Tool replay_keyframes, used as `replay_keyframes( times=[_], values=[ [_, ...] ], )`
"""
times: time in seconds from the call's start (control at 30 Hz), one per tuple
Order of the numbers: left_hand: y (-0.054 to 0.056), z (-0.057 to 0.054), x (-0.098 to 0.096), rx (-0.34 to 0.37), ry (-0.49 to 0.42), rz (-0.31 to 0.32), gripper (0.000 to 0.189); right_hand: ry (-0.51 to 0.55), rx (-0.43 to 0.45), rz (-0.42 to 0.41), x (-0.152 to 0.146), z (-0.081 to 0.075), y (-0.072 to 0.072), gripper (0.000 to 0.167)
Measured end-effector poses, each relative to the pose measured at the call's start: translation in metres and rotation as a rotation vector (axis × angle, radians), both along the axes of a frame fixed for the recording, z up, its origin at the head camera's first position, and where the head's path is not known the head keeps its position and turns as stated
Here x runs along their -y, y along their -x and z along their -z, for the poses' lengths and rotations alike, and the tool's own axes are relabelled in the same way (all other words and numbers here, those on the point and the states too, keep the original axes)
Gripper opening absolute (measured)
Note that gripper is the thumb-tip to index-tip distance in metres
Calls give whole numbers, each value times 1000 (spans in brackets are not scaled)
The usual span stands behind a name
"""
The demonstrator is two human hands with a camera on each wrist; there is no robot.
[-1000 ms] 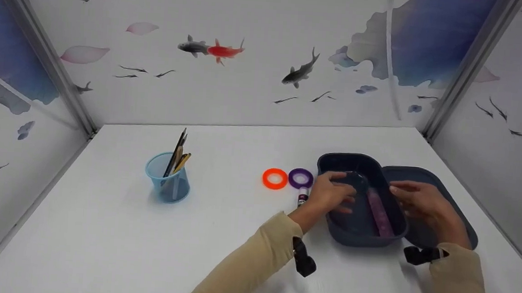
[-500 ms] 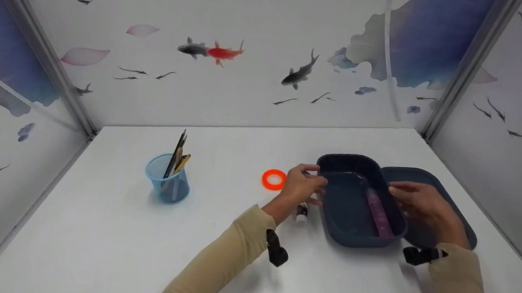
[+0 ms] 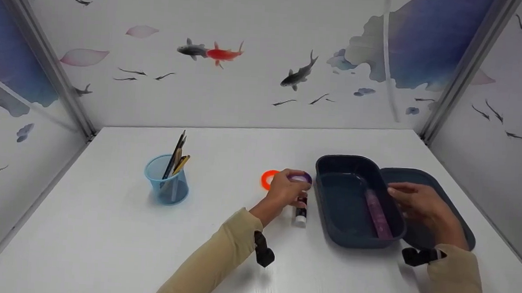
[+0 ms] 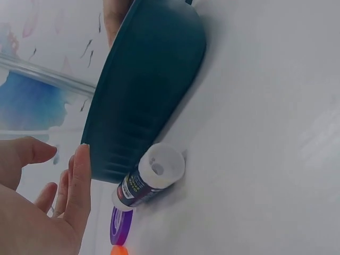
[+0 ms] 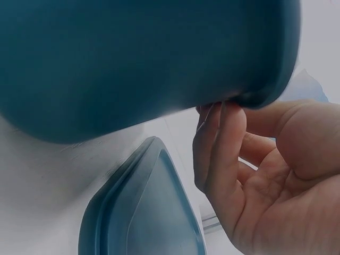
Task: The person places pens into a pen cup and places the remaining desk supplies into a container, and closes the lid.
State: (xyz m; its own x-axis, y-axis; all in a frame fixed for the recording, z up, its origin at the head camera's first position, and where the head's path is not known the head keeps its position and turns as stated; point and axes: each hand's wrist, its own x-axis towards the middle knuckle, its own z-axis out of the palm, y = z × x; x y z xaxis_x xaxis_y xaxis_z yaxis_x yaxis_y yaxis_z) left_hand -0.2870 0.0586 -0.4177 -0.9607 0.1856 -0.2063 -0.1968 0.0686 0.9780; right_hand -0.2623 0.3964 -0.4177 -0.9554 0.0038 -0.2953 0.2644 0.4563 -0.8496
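Observation:
My left hand (image 3: pixel 284 188) is over a purple tape roll (image 3: pixel 305 178) and partly covers an orange ring-shaped roll (image 3: pixel 266 179). In the left wrist view, its thumb and fingers are spread apart with nothing between them. Just below that hand lies a glue stick (image 3: pixel 300 217) with a dark label and white end, close to the box's left wall. A dark blue-green open box (image 3: pixel 339 201) holds a long purple-pink translucent object (image 3: pixel 378 215) along its right side. My right hand (image 3: pixel 425 208) pinches the box's right rim; in the right wrist view, fingertips (image 5: pixel 231 114) press the outer wall.
The box's matching lid (image 3: pixel 422 174) lies on the table to the right, partly under the right hand. At left stands a light blue translucent cup (image 3: pixel 168 186) with several pencils (image 3: pixel 178 157). Printed walls border the white table (image 3: pixel 218 252) at the back and sides.
My left hand has come out from over the box and moved left to the purple tape roll, exposing the glue stick's lower part. The right hand stays at the box rim.

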Motion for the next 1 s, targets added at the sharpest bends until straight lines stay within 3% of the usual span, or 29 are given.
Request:
replay_keyframes(
  times=[0.2,0.6,0.8,1.0],
  values=[
    [4,12,6,-2,44,-37,43,-10,7,-4,0,-1,1,75],
    [11,31,12,22,218,-52,48,-16,12,-12,0,0,1,72],
    [9,32,9,-21,334,-54,59,-15,7,-14,1,-1,1,73],
    [5,30,5,-46,347,-1,67,-7,19,-9,1,-2,0,74]
  ],
)
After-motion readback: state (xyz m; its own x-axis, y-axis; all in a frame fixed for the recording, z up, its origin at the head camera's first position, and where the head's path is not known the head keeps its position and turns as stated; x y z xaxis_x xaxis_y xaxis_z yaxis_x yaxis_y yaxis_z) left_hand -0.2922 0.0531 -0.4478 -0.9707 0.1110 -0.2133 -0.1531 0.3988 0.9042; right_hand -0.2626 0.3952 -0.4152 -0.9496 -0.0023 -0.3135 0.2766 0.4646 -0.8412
